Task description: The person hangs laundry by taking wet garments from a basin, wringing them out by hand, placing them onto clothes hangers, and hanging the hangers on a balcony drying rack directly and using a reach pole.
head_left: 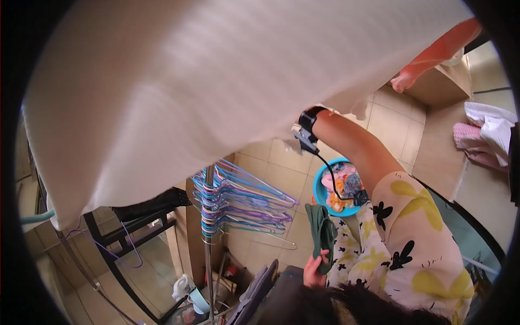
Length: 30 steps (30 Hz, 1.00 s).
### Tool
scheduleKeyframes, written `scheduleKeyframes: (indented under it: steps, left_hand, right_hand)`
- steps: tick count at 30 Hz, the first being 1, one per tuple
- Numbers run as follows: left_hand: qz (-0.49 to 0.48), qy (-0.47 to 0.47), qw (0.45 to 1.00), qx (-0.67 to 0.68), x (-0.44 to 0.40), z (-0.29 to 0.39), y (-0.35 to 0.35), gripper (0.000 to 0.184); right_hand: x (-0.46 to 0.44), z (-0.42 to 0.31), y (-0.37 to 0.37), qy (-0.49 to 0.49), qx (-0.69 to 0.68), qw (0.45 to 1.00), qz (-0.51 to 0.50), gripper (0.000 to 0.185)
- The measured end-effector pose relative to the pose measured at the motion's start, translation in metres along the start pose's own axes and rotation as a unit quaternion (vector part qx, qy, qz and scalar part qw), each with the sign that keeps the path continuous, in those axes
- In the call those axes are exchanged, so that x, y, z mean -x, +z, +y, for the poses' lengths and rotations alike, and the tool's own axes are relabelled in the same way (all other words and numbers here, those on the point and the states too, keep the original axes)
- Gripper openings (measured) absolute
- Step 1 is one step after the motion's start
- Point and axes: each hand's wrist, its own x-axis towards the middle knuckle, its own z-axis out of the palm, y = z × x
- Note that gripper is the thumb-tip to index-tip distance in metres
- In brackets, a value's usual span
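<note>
My left hand [314,270] is low in the middle of the view, its fingers closed on a dark green garment [322,233] that sticks up, folded, beside my lap. My right forearm [349,138], with a black strap and a small device [306,140] at the wrist, reaches up to a large white cloth [179,103]. The cloth hides my right hand and its fingers. Between my forearm and the green garment, a blue basin [317,189] on the floor holds pink, orange and grey clothes [340,187].
Several purple, blue and white hangers [246,208] hang on a metal pole [209,260] left of my left hand. White and pink cloths [485,132] lie at the right. A coral-coloured shape [439,51] shows at the upper right; I cannot tell what it is.
</note>
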Motion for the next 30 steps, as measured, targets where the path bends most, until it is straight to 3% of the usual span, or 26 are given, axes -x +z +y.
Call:
scheduleKeyframes:
  steps: [7, 13, 16, 19, 22, 25, 27, 29, 30]
  left_hand:
    - [-0.03, -0.001, 0.999, -0.015, 0.012, 0.001, 0.012, 0.033]
    - [-0.047, -0.007, 0.996, -0.074, 0.024, -0.004, 0.006, 0.033]
    - [-0.067, -0.006, 0.995, -0.076, 0.033, -0.007, 0.001, 0.033]
    - [-0.082, -0.002, 0.993, -0.084, 0.036, -0.007, 0.0, 0.032]
    - [-0.079, 0.004, 0.991, -0.105, 0.041, -0.007, 0.0, 0.032]
    - [-0.075, 0.01, 0.99, -0.118, 0.045, -0.006, -0.006, 0.033]
    - [-0.078, 0.014, 0.99, -0.121, 0.046, -0.005, -0.011, 0.032]
    - [-0.067, 0.014, 0.989, -0.134, 0.048, -0.005, -0.016, 0.032]
    - [-0.065, 0.012, 0.989, -0.131, 0.05, -0.006, -0.018, 0.032]
  right_hand:
    - [0.067, -0.036, 0.022, -0.024, -0.149, 0.983, -0.102, 0.04]
    - [0.15, -0.045, 0.069, 0.022, -0.245, 0.938, -0.245, 0.036]
    - [0.176, -0.046, 0.089, 0.045, -0.271, 0.924, -0.267, 0.034]
    - [0.18, -0.052, 0.097, 0.043, -0.272, 0.938, -0.211, 0.032]
    - [0.173, -0.064, 0.085, 0.006, -0.224, 0.971, -0.079, 0.024]
    - [0.161, -0.068, 0.067, -0.044, -0.133, 0.988, -0.07, 0.021]
    - [0.155, -0.073, 0.064, -0.05, -0.139, 0.987, -0.056, 0.021]
    - [0.153, -0.088, 0.051, -0.103, -0.166, 0.98, 0.032, 0.016]
    - [0.155, -0.094, 0.04, -0.081, -0.17, 0.982, 0.022, 0.016]
